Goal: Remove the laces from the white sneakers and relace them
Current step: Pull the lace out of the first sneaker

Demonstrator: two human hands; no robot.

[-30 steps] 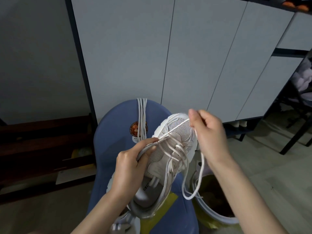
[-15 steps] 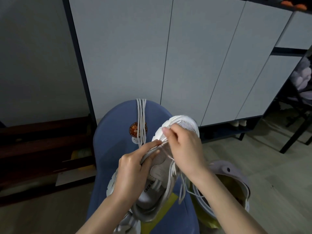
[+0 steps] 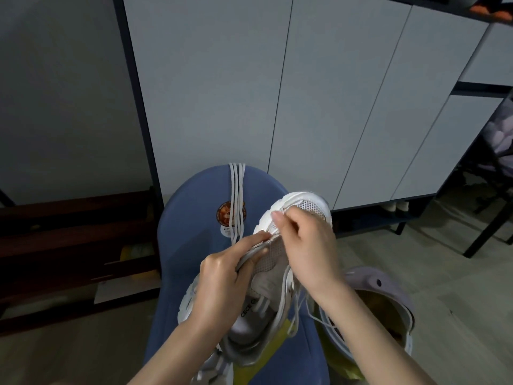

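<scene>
1. White sneaker (image 3: 273, 262) is held above a blue chair (image 3: 194, 245), toe pointing away.
2. Left hand (image 3: 222, 284) grips the sneaker's side, thumb on the mesh upper.
3. Right hand (image 3: 308, 245) has its fingers curled at the lace (image 3: 288, 295) near the toe eyelets; the exact pinch is hidden.
4. Spare white laces (image 3: 237, 195) are draped over the chair back.

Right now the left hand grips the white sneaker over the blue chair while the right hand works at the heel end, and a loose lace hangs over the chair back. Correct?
Not quite. The head view shows the right hand working at the toe end of the white sneaker, not the heel. The rest holds: the left hand grips it over the blue chair, and a loose lace hangs over the chair back.
</scene>
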